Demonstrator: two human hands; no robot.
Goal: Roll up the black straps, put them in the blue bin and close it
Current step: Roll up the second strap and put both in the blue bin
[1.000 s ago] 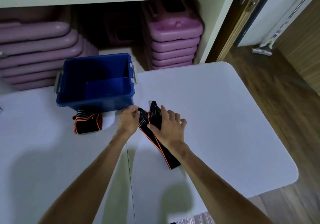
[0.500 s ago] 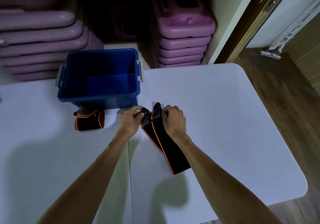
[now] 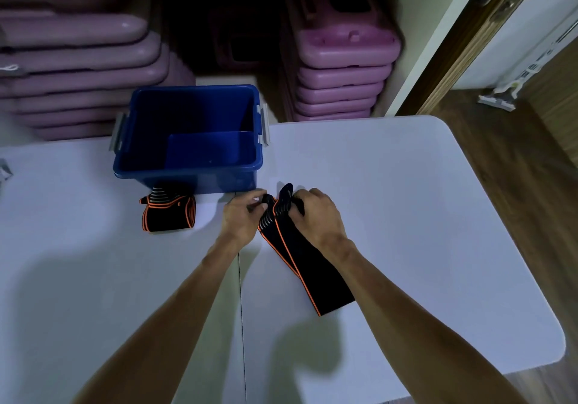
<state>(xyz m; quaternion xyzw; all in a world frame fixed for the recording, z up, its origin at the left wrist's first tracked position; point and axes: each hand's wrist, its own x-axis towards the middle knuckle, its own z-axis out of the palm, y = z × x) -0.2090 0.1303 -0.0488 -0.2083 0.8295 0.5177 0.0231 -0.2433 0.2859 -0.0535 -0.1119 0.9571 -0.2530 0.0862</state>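
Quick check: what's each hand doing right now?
Left hand: closed, pinching the far end of the black straps.
Right hand: closed, gripping the same end of the straps.

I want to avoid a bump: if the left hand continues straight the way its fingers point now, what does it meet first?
The left hand points right, along the table. It already pinches the far end of the black straps, so these come first. Just beyond them is the right hand.

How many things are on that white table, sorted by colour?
Blue: 1, the open bin.
Black with orange edging: 3, one rolled strap in front of the bin, and two flat straps lying side by side, their far ends held by the left hand and right hand.
Total: 4.
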